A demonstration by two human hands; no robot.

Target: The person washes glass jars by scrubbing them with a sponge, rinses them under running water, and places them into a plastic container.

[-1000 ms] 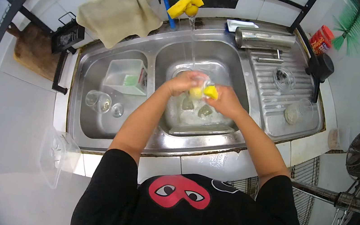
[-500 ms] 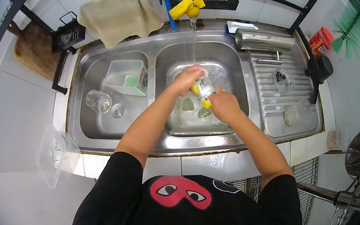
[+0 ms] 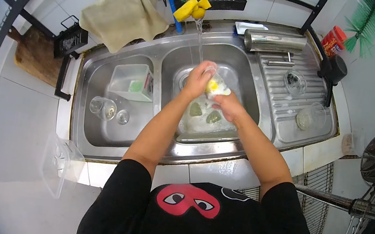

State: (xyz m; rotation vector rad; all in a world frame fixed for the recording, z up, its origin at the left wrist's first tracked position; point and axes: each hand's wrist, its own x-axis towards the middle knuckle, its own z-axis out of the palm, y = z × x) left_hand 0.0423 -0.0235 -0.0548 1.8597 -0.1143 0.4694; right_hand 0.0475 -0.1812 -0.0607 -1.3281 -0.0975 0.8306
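Hand, right [image 3: 229, 107]: curled at the foamy end of a clear glass vessel [image 3: 221, 80]; cannot tell what it grips.
Sponge, soft yellow [image 3: 212, 87]: shows only against the vessel now, no longer below that hand; scrubbing seems to have moved inside.
Hand, left [image 3: 197, 80]: gripping the vessel's far end, over the grey steel basin [image 3: 241, 60].

Illumination is bright and largely even across my work area. Glare streaks the front rim of the steel sink [image 3: 201, 154] and the metal cylinder [image 3: 275, 42]; the white counter tiles [image 3: 218, 169] approach overexposure. Shadows remain soft. Wide-lens distortion bows straight edges, with black corners and blue fringing at left. Slight blur affects my left hand [image 3: 197, 81] and right hand [image 3: 229, 107]; the glass [image 3: 220, 86] between them appears partly washed out, its rim hard to resolve.
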